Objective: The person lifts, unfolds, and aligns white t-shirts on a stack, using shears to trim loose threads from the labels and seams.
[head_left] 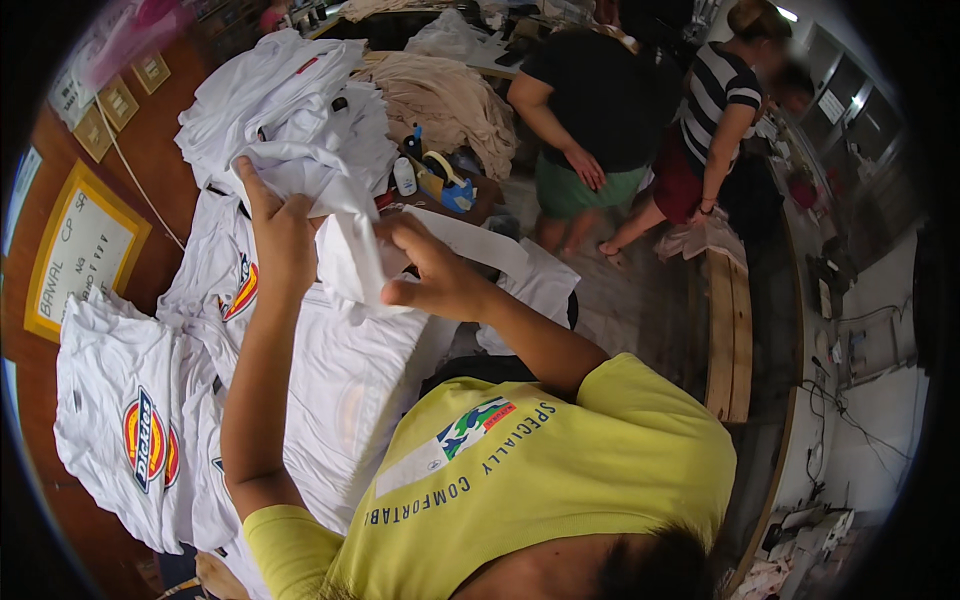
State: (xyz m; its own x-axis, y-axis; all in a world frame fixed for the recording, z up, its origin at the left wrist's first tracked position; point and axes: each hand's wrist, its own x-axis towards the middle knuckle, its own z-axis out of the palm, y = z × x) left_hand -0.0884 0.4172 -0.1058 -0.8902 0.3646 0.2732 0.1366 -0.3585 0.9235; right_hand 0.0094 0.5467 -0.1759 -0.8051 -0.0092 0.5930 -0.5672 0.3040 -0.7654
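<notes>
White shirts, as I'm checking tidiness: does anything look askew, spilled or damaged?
The white shirts beyond the left hand lie in a rumpled heap, untidy rather than stacked. The white cloth between it and the right hand is bunched. No spill or damage shows.

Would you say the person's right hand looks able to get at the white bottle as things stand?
Probably yes: the white bottle appears just beyond the right hand, with its front uncovered, though that hand is at the white cloth now.
</notes>
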